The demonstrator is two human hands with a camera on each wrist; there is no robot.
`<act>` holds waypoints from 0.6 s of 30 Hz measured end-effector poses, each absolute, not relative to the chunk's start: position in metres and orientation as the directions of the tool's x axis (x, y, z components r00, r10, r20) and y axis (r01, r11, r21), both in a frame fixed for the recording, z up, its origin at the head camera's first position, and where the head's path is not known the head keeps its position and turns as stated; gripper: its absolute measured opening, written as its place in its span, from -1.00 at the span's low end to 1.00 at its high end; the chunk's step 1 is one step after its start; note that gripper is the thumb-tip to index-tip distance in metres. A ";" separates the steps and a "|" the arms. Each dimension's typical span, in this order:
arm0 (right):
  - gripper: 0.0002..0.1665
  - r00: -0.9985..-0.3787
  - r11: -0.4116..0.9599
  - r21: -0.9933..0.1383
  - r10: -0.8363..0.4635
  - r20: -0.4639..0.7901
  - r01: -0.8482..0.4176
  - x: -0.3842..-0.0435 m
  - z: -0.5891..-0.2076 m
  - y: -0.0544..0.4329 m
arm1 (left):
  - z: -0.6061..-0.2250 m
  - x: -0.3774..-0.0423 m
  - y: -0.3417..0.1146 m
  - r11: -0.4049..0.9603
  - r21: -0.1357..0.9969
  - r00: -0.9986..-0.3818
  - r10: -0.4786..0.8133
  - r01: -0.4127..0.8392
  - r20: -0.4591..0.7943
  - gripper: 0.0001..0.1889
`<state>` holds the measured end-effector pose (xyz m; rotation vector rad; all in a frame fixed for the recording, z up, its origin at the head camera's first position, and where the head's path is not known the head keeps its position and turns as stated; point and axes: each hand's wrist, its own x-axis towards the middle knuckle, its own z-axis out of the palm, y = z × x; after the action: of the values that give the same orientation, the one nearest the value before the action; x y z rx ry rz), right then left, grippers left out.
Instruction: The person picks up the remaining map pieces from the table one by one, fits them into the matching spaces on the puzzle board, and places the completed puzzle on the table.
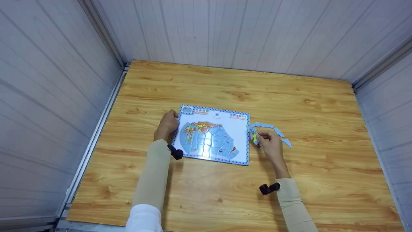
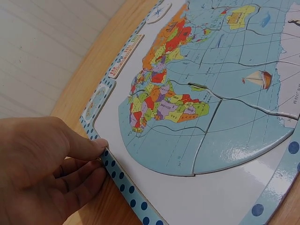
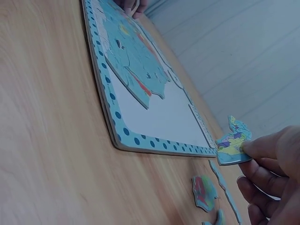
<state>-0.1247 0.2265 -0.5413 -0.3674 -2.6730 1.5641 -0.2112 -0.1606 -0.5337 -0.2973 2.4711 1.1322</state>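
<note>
A world map jigsaw puzzle board with a blue dotted border lies on the table, its left and middle parts filled with joined map pieces. Bare white shows at its right side. My left hand grips the board's left edge, the thumb on the dotted border and the other fingers bent at the side. Just off the right edge, my right hand pinches a puzzle piece printed yellow, purple and blue, held tilted above the table. Below it lies a loose piece with red and green print.
Narrow blue edge pieces lie to the right of the board, with another blue piece beyond the right hand. The wooden table is bounded by pale panel walls at the back and sides.
</note>
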 end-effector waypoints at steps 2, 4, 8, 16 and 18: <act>-0.77 -0.972 0.468 -0.862 0.209 -0.108 0.197 -0.125 -0.541 0.223 | -0.534 -0.212 -0.161 0.652 0.674 -0.897 -0.020 -0.347 -0.442 -0.67; -0.77 -0.970 0.457 -0.865 0.207 -0.124 0.208 -0.125 -0.541 0.220 | -0.535 -0.213 -0.161 0.652 0.674 -0.897 -0.017 -0.346 -0.443 -0.67; -0.76 -0.970 0.450 -0.866 0.199 -0.141 0.219 -0.125 -0.544 0.214 | -0.534 -0.213 -0.161 0.646 0.676 -0.891 -0.017 -0.356 -0.453 -0.66; -0.78 -0.973 0.469 -0.857 0.182 -0.143 0.214 -0.125 -0.548 0.204 | -0.534 -0.211 -0.160 0.636 0.680 -0.890 -0.026 -0.366 -0.456 -0.67; -0.79 -0.972 0.468 -0.856 0.175 -0.154 0.220 -0.124 -0.549 0.202 | -0.534 -0.211 -0.160 0.639 0.678 -0.891 -0.025 -0.363 -0.453 -0.67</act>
<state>-0.1243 0.2022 -0.5491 -0.3681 -2.7291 1.6027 -0.2114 -0.1602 -0.5336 -0.3071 2.4564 1.1440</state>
